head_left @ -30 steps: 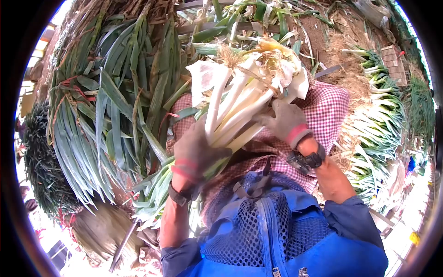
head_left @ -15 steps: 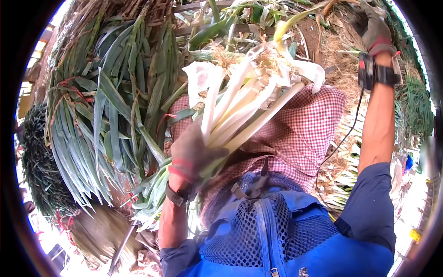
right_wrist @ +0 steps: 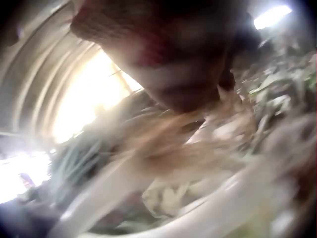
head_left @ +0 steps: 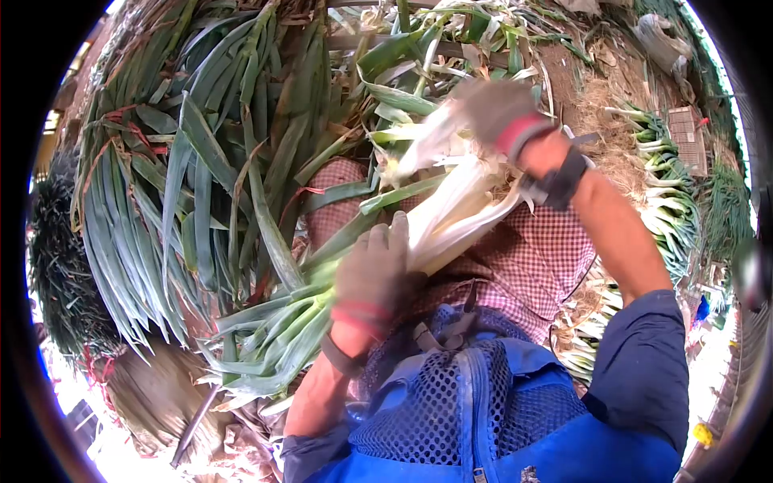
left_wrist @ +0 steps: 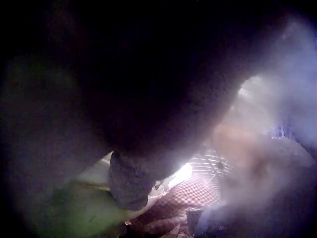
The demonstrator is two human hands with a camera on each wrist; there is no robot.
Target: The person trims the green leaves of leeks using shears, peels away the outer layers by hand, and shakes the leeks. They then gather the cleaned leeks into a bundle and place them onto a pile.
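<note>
Gloved, the left hand [head_left: 372, 274] grips a bunch of leeks [head_left: 451, 217] around the stalks, the white root ends pointing up and right over the lap and the green leaves [head_left: 278, 338] spreading down and left. Above the root ends, the blurred right hand [head_left: 499, 117] pinches a pale, loose outer leaf [head_left: 431, 145]. In the right wrist view, the dark glove [right_wrist: 163, 59] is over blurred brownish strands [right_wrist: 173, 144]. The left wrist view is mostly dark, with a gloved finger [left_wrist: 130, 181] against a green and white stalk [left_wrist: 94, 208].
Large tied leek bundles [head_left: 137, 233] lie to the left. A row of leeks [head_left: 664, 193] with white stalks lies at the right beside a crate [head_left: 687, 133]. Leaf scraps [head_left: 483, 32] cover the ground ahead. A checked cloth [head_left: 523, 258] covers the lap.
The right hand went out to the far upper right with a yellowish leaf, then came back over the root ends. The left hand and the bunch have shifted slightly right.
</note>
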